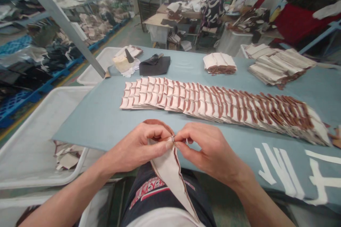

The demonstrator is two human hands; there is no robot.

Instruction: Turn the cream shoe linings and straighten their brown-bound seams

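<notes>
Near the table's front edge, my left hand (145,144) pinches a cream fabric piece (169,170) with a brown underside and edge. The piece hangs down over my lap, and its brown part curves up behind my left fingers onto the table. My right hand (205,145) meets the left at the seam, thumb and forefinger closed on the edge of the same piece. A small shiny spot shows between the fingertips, too small to make out. Beyond both hands a long overlapping row of cream and brown pieces (213,104) lies across the blue-green table (101,113).
Behind the row are a black cloth (154,65), a cream block (124,63), a small stack (220,62) and a larger stack (279,64). White strips (282,170) lie front right. White bins (34,127) stand left, beside a metal post (64,25). A person (213,10) sits farther back.
</notes>
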